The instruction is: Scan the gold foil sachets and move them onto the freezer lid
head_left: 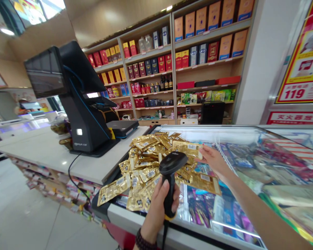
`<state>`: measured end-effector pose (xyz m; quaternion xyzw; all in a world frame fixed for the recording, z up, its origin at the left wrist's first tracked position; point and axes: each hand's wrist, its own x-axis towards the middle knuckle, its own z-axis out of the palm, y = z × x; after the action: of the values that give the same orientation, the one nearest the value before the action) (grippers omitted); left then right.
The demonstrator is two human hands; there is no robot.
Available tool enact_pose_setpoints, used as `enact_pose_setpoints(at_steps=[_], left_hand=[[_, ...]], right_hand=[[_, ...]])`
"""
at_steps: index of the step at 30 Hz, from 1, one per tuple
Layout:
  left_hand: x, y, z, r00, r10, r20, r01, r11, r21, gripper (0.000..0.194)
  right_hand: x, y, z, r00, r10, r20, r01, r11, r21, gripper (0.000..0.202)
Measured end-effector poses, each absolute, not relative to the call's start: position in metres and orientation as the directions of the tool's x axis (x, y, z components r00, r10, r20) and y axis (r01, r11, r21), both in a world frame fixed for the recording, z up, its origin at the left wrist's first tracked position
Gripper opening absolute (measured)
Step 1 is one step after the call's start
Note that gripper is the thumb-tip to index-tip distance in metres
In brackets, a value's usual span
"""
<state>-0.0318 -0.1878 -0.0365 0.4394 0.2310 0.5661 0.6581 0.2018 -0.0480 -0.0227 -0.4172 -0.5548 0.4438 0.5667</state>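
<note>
My left hand (161, 201) is wrapped round the handle of a black barcode scanner (173, 162), held upright with its head over the front of the freezer. In my right hand (211, 159) one end of a gold packet (185, 147) is pinched; its white barcode label faces me, just beyond the scanner head. Beneath and left of it lies a heap of similar gold packets (143, 163) on the freezer's glass top. Another gold packet (203, 182) rests below my right hand.
A glass-topped chest freezer (250, 132) with bagged goods inside fills the right. To the left, a black checkout terminal (86, 118) stands on a white counter (36, 142), its cable hanging down the front. Shelves (174, 69) of boxed goods line the back wall.
</note>
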Motion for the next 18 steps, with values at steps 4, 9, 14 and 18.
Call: enact_pose_setpoints(at_steps=[4, 9, 14, 18], left_hand=[[-0.03, -0.185, -0.036, 0.226, 0.949, 0.22, -0.566, -0.056, 0.823, 0.053], [-0.035, -0.18, -0.03, 0.211, 0.935, 0.284, -0.563, -0.121, 0.818, 0.051], [-0.053, -0.177, -0.027, 0.257, 0.943, 0.211, -0.592, -0.019, 0.806, 0.048], [-0.063, -0.176, -0.032, 0.245, 0.961, 0.128, -0.629, 0.057, 0.775, 0.045]], right_hand=[[0.2, -0.048, -0.023, -0.003, 0.97, 0.242, -0.083, 0.241, -0.967, 0.047], [0.216, -0.041, -0.023, 0.063, 0.982, 0.178, -0.121, 0.185, -0.975, 0.037], [0.296, -0.04, -0.023, 0.354, 0.93, 0.097, -0.129, 0.151, -0.98, 0.019], [0.382, -0.051, -0.019, 0.622, 0.782, 0.04, -0.086, 0.118, -0.989, 0.02]])
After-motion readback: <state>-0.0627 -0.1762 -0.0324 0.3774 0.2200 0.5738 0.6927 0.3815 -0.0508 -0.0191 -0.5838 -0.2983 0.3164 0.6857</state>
